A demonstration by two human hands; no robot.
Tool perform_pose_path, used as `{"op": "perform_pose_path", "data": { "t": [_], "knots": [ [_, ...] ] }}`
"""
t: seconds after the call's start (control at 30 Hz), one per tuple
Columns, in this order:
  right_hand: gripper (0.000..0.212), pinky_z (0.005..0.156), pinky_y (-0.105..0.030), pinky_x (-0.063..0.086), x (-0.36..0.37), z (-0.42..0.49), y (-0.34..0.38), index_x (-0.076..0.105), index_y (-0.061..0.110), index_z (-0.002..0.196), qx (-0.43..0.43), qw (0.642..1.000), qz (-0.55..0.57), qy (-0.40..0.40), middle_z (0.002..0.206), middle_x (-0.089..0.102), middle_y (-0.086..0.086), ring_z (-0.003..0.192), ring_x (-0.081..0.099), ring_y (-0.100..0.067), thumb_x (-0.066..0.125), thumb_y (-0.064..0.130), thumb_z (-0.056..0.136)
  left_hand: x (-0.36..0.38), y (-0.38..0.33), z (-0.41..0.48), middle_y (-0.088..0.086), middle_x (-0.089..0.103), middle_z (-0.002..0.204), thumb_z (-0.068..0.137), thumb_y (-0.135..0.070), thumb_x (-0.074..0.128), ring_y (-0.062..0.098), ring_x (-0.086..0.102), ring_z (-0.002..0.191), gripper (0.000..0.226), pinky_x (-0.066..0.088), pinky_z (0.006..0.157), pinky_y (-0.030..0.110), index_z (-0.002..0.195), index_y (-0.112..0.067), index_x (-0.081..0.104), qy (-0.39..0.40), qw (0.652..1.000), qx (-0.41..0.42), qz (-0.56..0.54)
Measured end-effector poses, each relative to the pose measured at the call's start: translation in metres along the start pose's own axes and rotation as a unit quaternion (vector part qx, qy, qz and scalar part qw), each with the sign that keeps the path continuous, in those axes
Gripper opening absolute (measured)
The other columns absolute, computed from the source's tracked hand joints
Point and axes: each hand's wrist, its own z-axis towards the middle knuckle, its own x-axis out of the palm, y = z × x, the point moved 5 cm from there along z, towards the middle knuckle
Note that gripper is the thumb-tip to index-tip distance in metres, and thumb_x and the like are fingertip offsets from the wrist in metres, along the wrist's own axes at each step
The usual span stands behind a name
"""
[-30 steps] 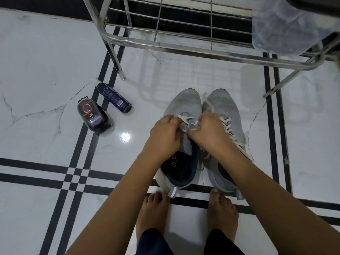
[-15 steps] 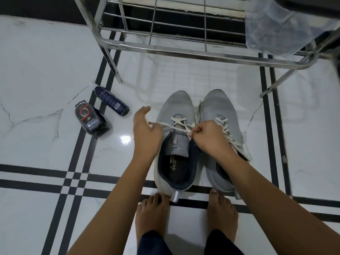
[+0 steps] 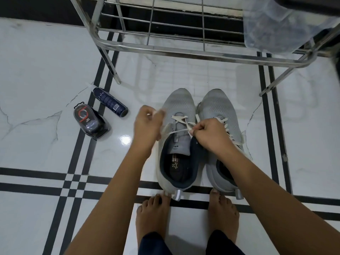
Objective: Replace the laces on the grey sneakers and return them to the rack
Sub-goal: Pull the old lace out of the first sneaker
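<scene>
Two grey sneakers stand side by side on the white floor, toes pointing at the steel rack [image 3: 184, 50]. The left sneaker [image 3: 179, 105] has a white lace [image 3: 181, 119] threaded only through its lowest eyelets. My right hand [image 3: 209, 135] pinches one end of that lace over the shoe's tongue. My left hand [image 3: 147, 126], blurred, holds the other end out to the left of the shoe. The right sneaker [image 3: 219, 105] is fully laced in white, and my right hand and forearm cover part of it.
A dark spray can [image 3: 110, 102] lies on the floor at left, beside a dark packaged item [image 3: 91, 122]. A crumpled clear plastic bag [image 3: 276, 24] sits on the rack's right end. My bare feet [image 3: 152, 216] touch the sneakers' heels.
My left hand left the middle of the shoe and swung out to the left, drawing the lace taut across it. My right hand stayed pinched on the lace.
</scene>
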Motion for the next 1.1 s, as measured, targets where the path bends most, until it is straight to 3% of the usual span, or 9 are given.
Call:
{"op": "perform_pose_path", "data": {
  "t": [0.13,0.2,0.3,0.47,0.6,0.73,0.87,0.93,1.1],
  "knots": [
    [0.011,0.053,-0.019,0.036,0.003,0.004,0.005,0.070,0.008,0.084,-0.011,1.000,0.000,0.004,0.065,0.056,0.003,0.061,0.050,-0.008,0.061,0.011,0.087,0.037,0.008,-0.002,-0.001,0.053,0.114,0.087,-0.039,0.058,0.026,0.057,0.096,0.034,0.041,0.072,0.031,0.115,-0.021,0.053,0.141,0.805,0.176,0.549],
    [0.010,0.053,-0.017,0.037,0.003,0.004,0.001,0.069,0.011,0.079,-0.002,1.000,0.014,0.006,0.062,0.055,0.005,0.060,0.049,-0.007,0.061,0.011,0.086,0.035,0.010,0.001,-0.003,0.057,0.113,0.090,-0.031,0.056,0.023,0.057,0.102,0.019,0.045,0.079,0.031,0.103,-0.023,0.066,0.142,0.844,0.174,0.487],
    [0.011,0.067,-0.025,0.045,0.000,0.003,-0.011,0.069,0.013,0.075,0.032,0.997,0.071,-0.004,0.072,0.064,-0.004,0.072,0.057,-0.017,0.063,0.012,0.085,0.012,0.011,-0.002,-0.001,0.069,0.098,0.090,-0.014,0.056,0.010,0.064,0.095,0.017,0.049,0.074,0.018,0.077,-0.012,0.067,0.090,0.996,0.011,0.018],
    [0.013,0.068,-0.026,0.045,0.001,0.004,-0.010,0.069,0.011,0.073,0.031,0.997,0.076,0.001,0.074,0.064,-0.006,0.069,0.056,-0.014,0.063,0.010,0.085,0.020,0.006,-0.005,-0.003,0.042,0.044,0.095,-0.012,0.046,0.013,0.044,0.039,0.034,0.049,0.054,0.026,0.062,-0.014,0.039,0.138,0.934,-0.083,-0.319],
    [0.014,0.068,-0.027,0.044,0.001,0.004,-0.014,0.067,0.013,0.071,0.039,0.996,0.079,-0.003,0.069,0.062,-0.002,0.073,0.057,-0.018,0.064,0.013,0.084,0.005,-0.004,0.005,-0.007,0.048,0.065,0.082,-0.020,0.069,0.008,0.041,0.053,0.024,0.036,0.049,0.022,0.085,-0.023,0.045,0.085,0.992,0.059,0.074],
    [0.013,0.069,-0.024,0.042,0.004,0.005,-0.005,0.068,0.013,0.073,0.015,0.998,0.056,0.007,0.070,0.060,0.000,0.075,0.057,-0.016,0.063,0.012,0.085,0.032,0.015,-0.002,0.000,0.050,0.116,0.087,-0.036,0.060,0.023,0.056,0.099,0.036,0.039,0.073,0.030,0.119,-0.023,0.053,0.165,0.801,0.158,0.553],
    [0.014,0.069,-0.027,0.045,0.001,0.004,-0.012,0.068,0.011,0.072,0.031,0.997,0.076,0.005,0.071,0.064,-0.004,0.072,0.058,-0.016,0.062,0.012,0.085,0.008,0.004,-0.004,-0.007,0.063,0.087,0.091,-0.020,0.056,0.016,0.053,0.072,0.017,0.041,0.063,0.025,0.075,-0.019,0.065,0.007,0.992,0.055,0.114],
    [0.013,0.072,-0.029,0.048,0.000,0.003,-0.015,0.069,0.008,0.074,0.039,0.996,0.080,0.000,0.075,0.066,-0.008,0.072,0.059,-0.016,0.062,0.012,0.085,-0.016,0.005,0.003,-0.005,0.065,0.082,0.090,-0.025,0.058,0.012,0.052,0.069,0.016,0.044,0.066,0.026,0.075,-0.023,0.064,-0.079,0.996,0.041,-0.021],
    [0.015,0.068,-0.029,0.048,0.007,0.007,-0.007,0.062,0.007,0.097,-0.003,1.000,-0.021,-0.007,0.085,0.063,-0.008,0.081,0.059,-0.024,0.058,0.016,0.085,-0.008,-0.001,-0.003,0.012,0.021,0.153,0.085,-0.039,0.060,0.028,0.017,0.141,0.076,0.014,0.113,0.039,0.145,-0.010,0.025,-0.096,0.896,0.124,0.416]
  ]
}}
